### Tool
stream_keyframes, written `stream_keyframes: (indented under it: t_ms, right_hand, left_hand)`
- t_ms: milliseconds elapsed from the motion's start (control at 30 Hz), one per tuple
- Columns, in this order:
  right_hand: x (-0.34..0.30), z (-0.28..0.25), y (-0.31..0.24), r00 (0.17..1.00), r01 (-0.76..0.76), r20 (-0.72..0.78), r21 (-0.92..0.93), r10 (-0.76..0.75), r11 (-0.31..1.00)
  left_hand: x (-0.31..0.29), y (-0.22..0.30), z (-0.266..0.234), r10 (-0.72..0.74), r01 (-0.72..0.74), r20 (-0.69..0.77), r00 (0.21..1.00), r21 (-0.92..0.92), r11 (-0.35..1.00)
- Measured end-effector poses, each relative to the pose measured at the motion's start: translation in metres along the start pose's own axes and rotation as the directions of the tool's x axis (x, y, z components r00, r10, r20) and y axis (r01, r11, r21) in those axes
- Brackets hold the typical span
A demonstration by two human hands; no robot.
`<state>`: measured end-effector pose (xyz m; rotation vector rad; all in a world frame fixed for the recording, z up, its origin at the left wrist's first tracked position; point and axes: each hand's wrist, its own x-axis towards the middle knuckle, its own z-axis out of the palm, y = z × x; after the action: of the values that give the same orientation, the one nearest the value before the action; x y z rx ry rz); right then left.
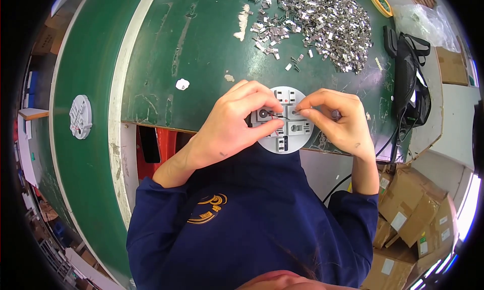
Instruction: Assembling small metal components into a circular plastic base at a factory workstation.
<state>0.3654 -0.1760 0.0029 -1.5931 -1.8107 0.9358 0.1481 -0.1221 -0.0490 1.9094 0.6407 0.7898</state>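
Observation:
A round light grey plastic base (277, 147) with raised blocks and slots lies at the near edge of the green table, in front of my chest. My left hand (241, 113) reaches over its left side, with thumb and forefinger pinched at a small part near the middle. From the right comes my right hand (340, 116), its thumb and forefinger pressed together at the base's right-hand blocks. Whatever sits in either pinch is too small to name. Something dark shows under my right hand's curled fingers. Part of the base is hidden by my left fingers.
Beyond my hands lies a large heap of small metal clips (333, 25), with loose ones around it. A yellow tape roll (380, 3), a plastic bag (428, 23) and a black pouch (411, 81) with a cable lie rightward. Another grey base (80, 117) rests on the left green strip. Cardboard boxes (411, 194) stand lower right.

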Motion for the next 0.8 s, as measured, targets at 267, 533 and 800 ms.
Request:
stream_keyframes:
  t_ms: [267, 533, 800]
  right_hand:
    - [0.008, -0.002, -0.001, 0.998, 0.047, 0.049, 0.048, -0.049, 0.998]
    - [0.014, -0.002, -0.001, 0.996, 0.036, 0.076, 0.012, -0.037, 0.999]
    - [0.015, -0.004, -0.003, 0.996, 0.056, 0.065, 0.006, -0.057, 0.998]
  left_hand:
    - [0.006, -0.011, 0.003, 0.027, -0.029, -0.041, 0.999, -0.034, 0.999]
    - [0.008, -0.015, 0.003, 0.072, -0.072, -0.045, 0.996, -0.002, 0.997]
    - [0.010, -0.018, 0.002, 0.096, -0.095, -0.050, 0.994, 0.017, 0.995]
